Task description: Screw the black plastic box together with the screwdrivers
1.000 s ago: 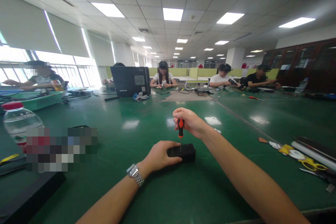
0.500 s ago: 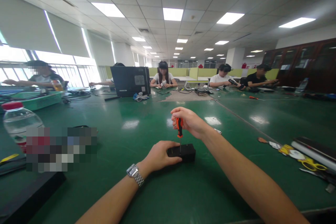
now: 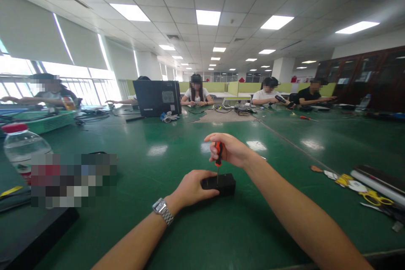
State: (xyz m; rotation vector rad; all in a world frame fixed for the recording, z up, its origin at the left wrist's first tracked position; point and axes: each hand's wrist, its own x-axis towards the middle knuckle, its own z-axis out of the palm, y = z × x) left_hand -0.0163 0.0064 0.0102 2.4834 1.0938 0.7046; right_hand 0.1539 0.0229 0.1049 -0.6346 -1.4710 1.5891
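A small black box-shaped device (image 3: 227, 183) lies on the green tabletop, gripped at its left end by my left hand (image 3: 194, 187), thumb in front and fingers behind. Above it, my right hand (image 3: 227, 149) closes around the orange-and-black handle of a screwdriver (image 3: 218, 154). The index finger of that hand stretches out past the top of the handle. The screwdriver stands nearly upright, its shaft reaching down to the device's top face. What the tip sits in is too small to make out.
To the left stand a red-capped bottle (image 3: 25, 147), a long black object (image 3: 38, 236) and a green basket (image 3: 47, 122). Yellow scissors (image 3: 375, 197) lie at right. Across the table are a black computer case (image 3: 156, 98), gloves (image 3: 169, 117), another screwdriver (image 3: 308, 118) and several people.
My right hand has shifted and its index finger has straightened away from the handle. The screwdriver leans slightly differently. My left hand and the black device stay put.
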